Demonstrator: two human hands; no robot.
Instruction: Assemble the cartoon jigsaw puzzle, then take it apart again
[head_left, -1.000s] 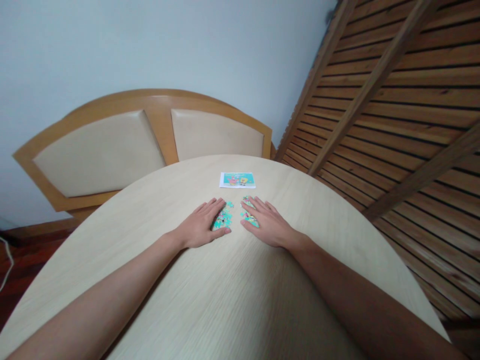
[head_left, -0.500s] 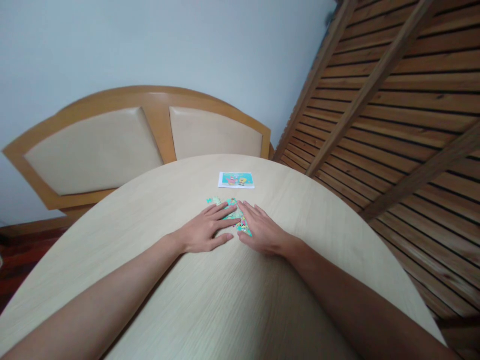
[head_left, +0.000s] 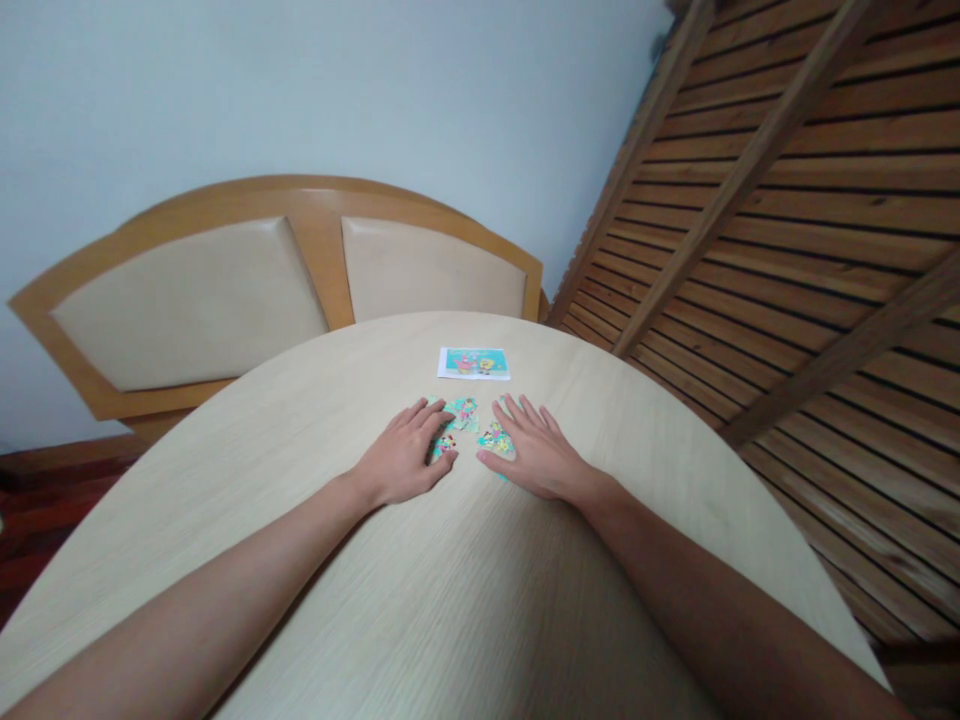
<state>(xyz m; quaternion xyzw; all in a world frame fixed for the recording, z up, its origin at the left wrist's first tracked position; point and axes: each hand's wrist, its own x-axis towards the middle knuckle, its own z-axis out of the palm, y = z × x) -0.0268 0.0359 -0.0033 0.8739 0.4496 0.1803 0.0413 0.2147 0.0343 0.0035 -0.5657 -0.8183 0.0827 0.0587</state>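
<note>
Several small jigsaw puzzle pieces (head_left: 466, 412), mostly turquoise with bits of yellow, red and white, lie loosely on the pale wooden table (head_left: 450, 620). My left hand (head_left: 405, 450) rests palm down over the left side of the pile, its fingers stretched out and thumb pointing right. Opposite it, my right hand (head_left: 536, 448) lies flat with spread fingers across the pieces on the right. Both hands partly cover the pieces beneath them. Just beyond the pile is a picture card (head_left: 474, 364) in turquoise, showing a pink and a yellow cartoon figure.
The tabletop has a rounded far edge. Behind it stands a wooden bench back (head_left: 315, 250) with cream padded panels, against a pale wall (head_left: 337, 90). A slatted wooden partition (head_left: 787, 230) slants along the right side.
My hands have moved apart, the left one to the left and the right one slightly right. Pieces in the middle are now uncovered and spread out sideways.
</note>
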